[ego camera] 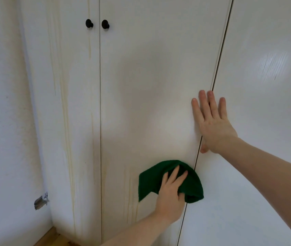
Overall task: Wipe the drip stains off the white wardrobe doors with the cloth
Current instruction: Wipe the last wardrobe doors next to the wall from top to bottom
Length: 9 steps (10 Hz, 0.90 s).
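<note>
A green cloth (192,183) lies against the lower part of the middle white wardrobe door (150,68), close to its right seam. My left hand (170,194) presses it to the door, fingers spread over it and thumb tucked into a fold. My right hand (212,121) rests flat across the seam between the middle door and the right door (265,157), fingers straight and pointing up. Yellowish drip stains (65,107) run down the left door, and fainter streaks (130,201) show on the middle door left of the cloth.
Two black knobs (97,23) sit high up on either side of the left seam. A white wall (2,121) with a scuffed patch (41,202) stands at the left. Wooden floor (52,238) shows at the bottom.
</note>
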Available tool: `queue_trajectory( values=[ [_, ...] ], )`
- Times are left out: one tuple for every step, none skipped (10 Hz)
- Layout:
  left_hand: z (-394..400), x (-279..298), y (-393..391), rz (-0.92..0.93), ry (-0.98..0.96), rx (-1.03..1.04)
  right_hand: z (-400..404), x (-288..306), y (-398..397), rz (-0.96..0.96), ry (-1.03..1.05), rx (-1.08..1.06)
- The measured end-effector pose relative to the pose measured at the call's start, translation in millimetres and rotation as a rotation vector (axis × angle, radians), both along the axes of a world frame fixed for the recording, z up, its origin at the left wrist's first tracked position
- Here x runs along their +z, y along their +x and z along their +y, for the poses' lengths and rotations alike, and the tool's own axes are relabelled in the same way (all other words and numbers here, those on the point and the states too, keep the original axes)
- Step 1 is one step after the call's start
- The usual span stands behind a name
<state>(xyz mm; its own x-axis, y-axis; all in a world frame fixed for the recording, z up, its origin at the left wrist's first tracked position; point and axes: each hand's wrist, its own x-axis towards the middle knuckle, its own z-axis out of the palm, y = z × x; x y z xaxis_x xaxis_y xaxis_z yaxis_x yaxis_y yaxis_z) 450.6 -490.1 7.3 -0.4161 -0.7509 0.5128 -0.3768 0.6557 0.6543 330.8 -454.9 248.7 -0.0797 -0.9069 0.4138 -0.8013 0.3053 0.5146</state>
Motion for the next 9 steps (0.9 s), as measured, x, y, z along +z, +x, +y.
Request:
queue_trajectory(
  values=[
    [-12, 8, 26, 0.131, 0.047, 0.022, 1, -1, 0, -0.004, -0.002, -0.002],
    [-40, 27, 62, 0.325, 0.101, 0.179, 1, -1, 1, 0.001, -0.004, -0.004],
    [-75, 49, 104, 0.385, 0.077, 0.349, -1, -1, 1, 0.005, -0.009, 0.001],
    [-108, 63, 142, 0.382, 0.067, 0.458, -2, -2, 2, 0.006, -0.017, -0.006],
    [-138, 69, 167, 0.385, 0.131, 0.505, -4, -3, 1, 0.004, -0.02, -0.012],
    [-151, 65, 170, 0.362, 0.212, 0.492, -6, -4, 1, 0.005, -0.023, -0.012],
    [-149, 56, 153, 0.378, 0.227, 0.513, -6, -4, 0, 0.01, -0.027, -0.005],
    [-142, 42, 130, 0.394, 0.22, 0.54, -6, -4, -1, 0.014, -0.022, 0.005],
    [-128, 28, 105, 0.414, 0.224, 0.537, -8, -5, -2, 0.013, -0.022, 0.012]
  ],
)
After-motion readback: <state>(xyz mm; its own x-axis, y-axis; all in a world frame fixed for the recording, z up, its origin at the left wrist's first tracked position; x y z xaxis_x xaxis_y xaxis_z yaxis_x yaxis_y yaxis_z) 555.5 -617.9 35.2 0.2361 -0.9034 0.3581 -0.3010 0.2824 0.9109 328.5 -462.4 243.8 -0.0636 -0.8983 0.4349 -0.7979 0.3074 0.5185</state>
